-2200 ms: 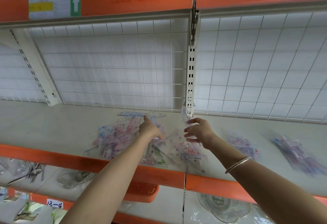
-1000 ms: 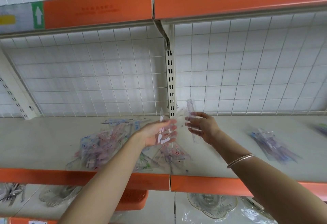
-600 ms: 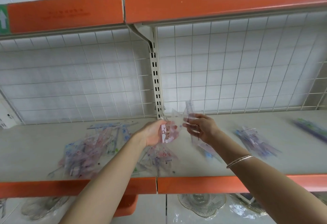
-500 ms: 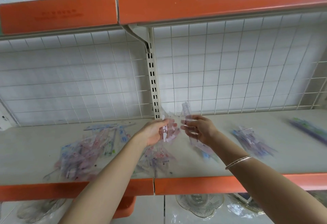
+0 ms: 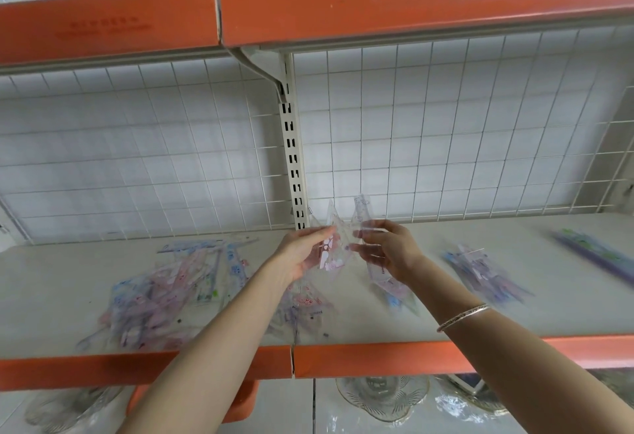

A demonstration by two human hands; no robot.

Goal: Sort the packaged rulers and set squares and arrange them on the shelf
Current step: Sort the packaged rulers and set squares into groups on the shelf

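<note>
Showing a pale shop shelf [image 5: 514, 296] with an orange front edge and a white wire grid [image 5: 446, 145] behind. Above its middle, the left hand [image 5: 302, 255] holds a clear packaged set square [image 5: 331, 248], apex upward. Beside it, the right hand [image 5: 391, 251] grips a packaged ruler [image 5: 362, 211], nearly upright, top end towards the grid.

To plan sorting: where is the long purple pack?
Head view: the long purple pack lies at the far right of the shelf, right of the small blurred pile.
</note>
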